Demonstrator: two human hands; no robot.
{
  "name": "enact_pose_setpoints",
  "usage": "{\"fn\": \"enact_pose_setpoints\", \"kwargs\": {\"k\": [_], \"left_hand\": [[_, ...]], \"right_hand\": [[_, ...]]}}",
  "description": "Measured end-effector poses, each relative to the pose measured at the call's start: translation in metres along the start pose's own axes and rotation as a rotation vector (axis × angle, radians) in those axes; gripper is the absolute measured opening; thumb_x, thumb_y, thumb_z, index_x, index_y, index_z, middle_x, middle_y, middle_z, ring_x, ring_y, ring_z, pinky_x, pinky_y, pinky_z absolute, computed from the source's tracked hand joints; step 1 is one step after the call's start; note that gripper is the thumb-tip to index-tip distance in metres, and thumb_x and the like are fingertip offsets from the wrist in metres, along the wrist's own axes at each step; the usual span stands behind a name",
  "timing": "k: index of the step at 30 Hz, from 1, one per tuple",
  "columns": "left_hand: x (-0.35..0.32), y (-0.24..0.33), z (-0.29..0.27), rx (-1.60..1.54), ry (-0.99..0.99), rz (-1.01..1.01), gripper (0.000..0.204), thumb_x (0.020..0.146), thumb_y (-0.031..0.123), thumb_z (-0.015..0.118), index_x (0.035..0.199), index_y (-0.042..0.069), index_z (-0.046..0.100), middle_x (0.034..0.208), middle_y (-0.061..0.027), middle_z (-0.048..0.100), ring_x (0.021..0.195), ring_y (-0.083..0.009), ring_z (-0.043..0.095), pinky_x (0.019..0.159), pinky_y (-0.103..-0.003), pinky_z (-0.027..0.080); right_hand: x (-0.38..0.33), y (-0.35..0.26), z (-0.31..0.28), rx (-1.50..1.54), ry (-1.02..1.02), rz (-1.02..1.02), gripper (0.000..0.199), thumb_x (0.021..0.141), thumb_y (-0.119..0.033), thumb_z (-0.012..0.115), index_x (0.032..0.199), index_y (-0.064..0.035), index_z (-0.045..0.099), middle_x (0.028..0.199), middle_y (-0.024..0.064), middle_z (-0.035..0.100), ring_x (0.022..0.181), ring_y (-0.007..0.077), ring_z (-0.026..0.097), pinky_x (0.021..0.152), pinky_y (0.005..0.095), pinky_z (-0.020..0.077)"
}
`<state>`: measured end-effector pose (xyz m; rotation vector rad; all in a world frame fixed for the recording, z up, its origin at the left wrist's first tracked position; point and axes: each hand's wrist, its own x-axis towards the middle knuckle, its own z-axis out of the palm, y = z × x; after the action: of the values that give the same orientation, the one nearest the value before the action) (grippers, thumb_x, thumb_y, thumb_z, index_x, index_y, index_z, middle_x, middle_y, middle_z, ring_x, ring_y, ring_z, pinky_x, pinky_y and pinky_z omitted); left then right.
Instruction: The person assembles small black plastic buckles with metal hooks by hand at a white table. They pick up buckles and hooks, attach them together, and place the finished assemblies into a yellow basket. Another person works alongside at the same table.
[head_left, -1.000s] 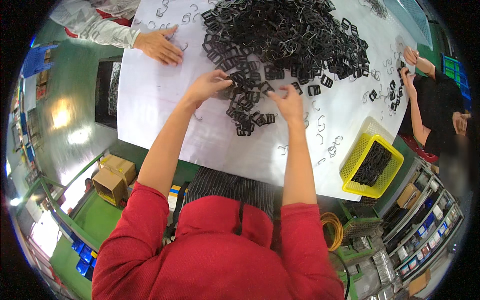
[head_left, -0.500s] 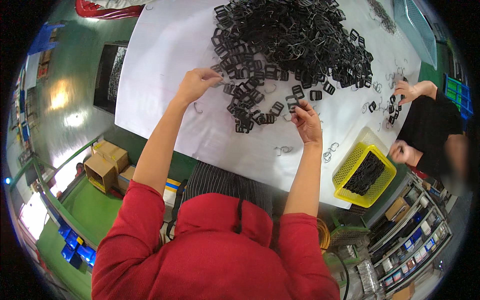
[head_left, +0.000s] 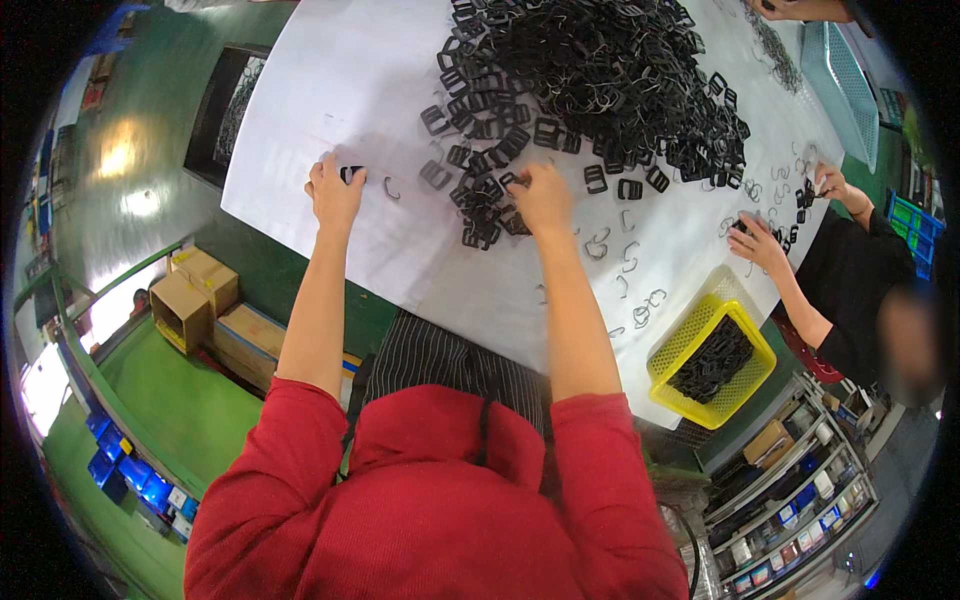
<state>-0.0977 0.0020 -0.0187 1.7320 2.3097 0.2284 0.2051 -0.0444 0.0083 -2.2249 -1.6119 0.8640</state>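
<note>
My left hand [head_left: 337, 200] is over the bare left part of the white table, its fingertips closed on a black slide buckle [head_left: 352, 175]. A thin C-shaped wire hook [head_left: 391, 188] lies just to the right of that hand. My right hand [head_left: 545, 205] is at the near edge of the heap, thumb and finger pinched on a black buckle [head_left: 514, 189] among the loose ones. The big heap of black buckles [head_left: 600, 75] fills the far middle of the table. Several buckles [head_left: 480, 225] spread from it toward me.
On the right stands a yellow basket [head_left: 757, 372] with black pieces in it. More wire hooks [head_left: 640, 316] lie near it. A co-worker's hands [head_left: 765, 245] handle buckles at the right edge. A light blue basket [head_left: 840, 95] is at the far right; another hand shows at the top.
My left hand has moved left, away from the heap, with a buckle. My right hand has shifted left into the loose buckles. The co-worker's nearer hand has moved from beside the yellow basket onto the table.
</note>
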Motion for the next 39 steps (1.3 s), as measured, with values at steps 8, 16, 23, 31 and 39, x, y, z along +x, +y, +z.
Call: {"fn": "enact_pose_setpoints", "kwargs": {"k": [8, 16, 23, 31, 39], "left_hand": [[-0.003, -0.013, 0.01, -0.521, -0.262, -0.083, 0.033, 0.075, 0.009, 0.067, 0.107, 0.009, 0.057, 0.097, -0.0058, 0.059, 0.085, -0.0187, 0.057, 0.075, -0.035, 0.047], [-0.007, 0.058, -0.007, -1.451, -0.95, -0.375, 0.022, 0.086, 0.03, 0.059, 0.093, 0.01, 0.06, 0.083, -0.0007, 0.06, 0.075, -0.011, 0.057, 0.062, -0.027, 0.048], [-0.064, 0.238, 0.037, -0.48, -0.504, 0.445, 0.031, 0.075, 0.029, 0.068, 0.091, 0.005, 0.061, 0.073, -0.0091, 0.061, 0.067, -0.0212, 0.06, 0.064, -0.033, 0.047], [-0.091, 0.284, 0.079, -0.243, -0.554, 0.711, 0.031, 0.075, 0.022, 0.067, 0.1, 0.008, 0.056, 0.097, -0.0113, 0.059, 0.086, -0.0317, 0.059, 0.071, -0.041, 0.048], [-0.082, 0.286, 0.046, -1.205, -1.653, -0.06, 0.023, 0.081, 0.017, 0.062, 0.102, 0.006, 0.058, 0.091, -0.0018, 0.059, 0.086, -0.014, 0.06, 0.058, -0.028, 0.048]], "right_hand": [[-0.039, 0.07, -0.072, 0.976, -0.063, 0.337, 0.018, 0.079, -0.018, 0.068, 0.087, -0.0034, 0.062, 0.077, 0.0004, 0.059, 0.069, 0.0105, 0.055, 0.062, 0.0254, 0.0433], [-0.053, 0.134, -0.094, 1.799, -0.031, 0.302, 0.023, 0.083, -0.025, 0.066, 0.091, -0.0046, 0.058, 0.084, 0.0053, 0.059, 0.074, 0.0135, 0.054, 0.061, 0.0263, 0.0421], [-0.019, 0.137, -0.099, 1.731, 0.052, 0.361, 0.018, 0.086, -0.022, 0.063, 0.093, -0.0067, 0.057, 0.084, 0.0054, 0.059, 0.079, 0.017, 0.058, 0.06, 0.0301, 0.0478], [-0.029, 0.132, -0.114, 1.719, 0.159, 0.497, 0.042, 0.081, 0.004, 0.051, 0.121, -0.0089, 0.046, 0.092, 0.0062, 0.06, 0.094, 0.019, 0.057, 0.079, 0.0373, 0.0484], [-0.046, 0.143, -0.111, 2.025, 0.264, 0.3, 0.064, 0.064, 0.017, 0.04, 0.123, -0.0048, 0.046, 0.101, 0.0116, 0.056, 0.094, 0.0257, 0.056, 0.083, 0.0403, 0.0486]]}}
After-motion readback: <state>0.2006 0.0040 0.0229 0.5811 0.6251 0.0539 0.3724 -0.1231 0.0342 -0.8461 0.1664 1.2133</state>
